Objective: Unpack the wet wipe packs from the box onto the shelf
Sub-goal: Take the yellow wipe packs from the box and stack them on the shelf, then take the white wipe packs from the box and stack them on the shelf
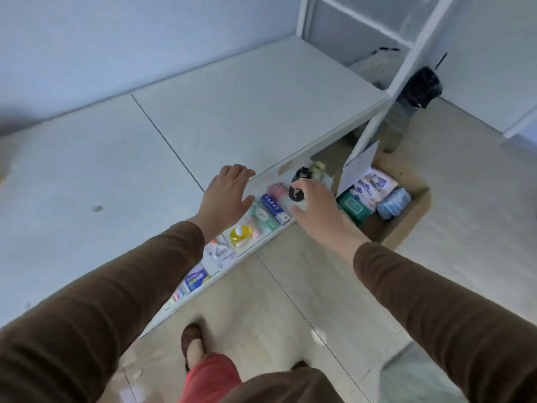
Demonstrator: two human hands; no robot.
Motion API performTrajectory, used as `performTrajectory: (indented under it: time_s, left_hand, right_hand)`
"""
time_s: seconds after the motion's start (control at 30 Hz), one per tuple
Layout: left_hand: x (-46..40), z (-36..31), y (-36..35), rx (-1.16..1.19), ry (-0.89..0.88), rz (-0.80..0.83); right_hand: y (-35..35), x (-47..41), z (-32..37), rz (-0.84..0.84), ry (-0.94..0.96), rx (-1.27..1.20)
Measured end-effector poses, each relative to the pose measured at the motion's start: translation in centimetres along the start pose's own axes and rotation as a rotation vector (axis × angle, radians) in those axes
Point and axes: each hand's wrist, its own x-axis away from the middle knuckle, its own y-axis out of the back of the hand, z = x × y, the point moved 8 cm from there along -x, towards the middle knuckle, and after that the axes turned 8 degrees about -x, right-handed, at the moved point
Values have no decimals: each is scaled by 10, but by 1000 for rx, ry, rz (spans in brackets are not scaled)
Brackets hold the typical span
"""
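A brown cardboard box (406,225) stands on the floor at the right, flap up, holding several wet wipe packs: a green pack (353,206), a white and purple pack (373,184) and a blue pack (393,203). My left hand (228,196) is spread flat, fingers apart, over the front edge of the white shelf top (247,112). My right hand (315,206) reaches down with fingers apart, just left of the box and above the lower shelf's goods. Neither hand holds anything.
The lower shelf (255,248) carries a row of small goods: a blue box (274,209), a green pack (263,216), a yellow item (240,234), dark bottles (302,174). A white rack frame (406,53) and black bag (424,85) stand behind. My foot (193,341) is on the tiled floor.
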Motion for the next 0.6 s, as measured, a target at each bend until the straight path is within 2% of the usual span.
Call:
performTrajectory:
  time_s: [0.2, 0.6]
  left_hand:
    - [-46, -126, -74, 17, -62, 132]
    - [-209, -245, -254, 89, -49, 422]
  right_hand:
    - [54, 28, -139, 44, -167, 17]
    - [82, -32, -396, 181, -502, -91]
